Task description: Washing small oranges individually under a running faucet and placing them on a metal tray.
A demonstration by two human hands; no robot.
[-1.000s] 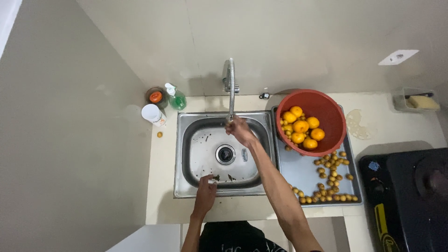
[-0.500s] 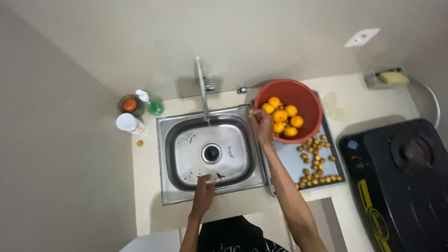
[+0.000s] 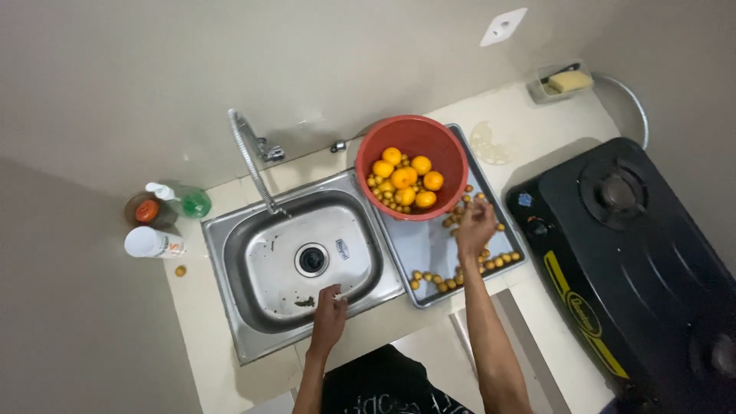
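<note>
At the counter's left edge stand a white bottle (image 3: 153, 243), a brown jar with an orange lid (image 3: 147, 210) and a green soap bottle (image 3: 186, 202). The left hand (image 3: 330, 310) rests on the sink's (image 3: 230, 261) front rim as before, fingers loosely spread, holding nothing. The right hand (image 3: 475, 224) has moved from the red bowl's (image 3: 412, 132) rim to the steel tray (image 3: 418, 245), fingers curled over the small orange fruits (image 3: 498, 261); whether it grips any cannot be told. A white wall socket (image 3: 503, 25) sits above; a black stove (image 3: 636, 253) fills the counter's right end.
</note>
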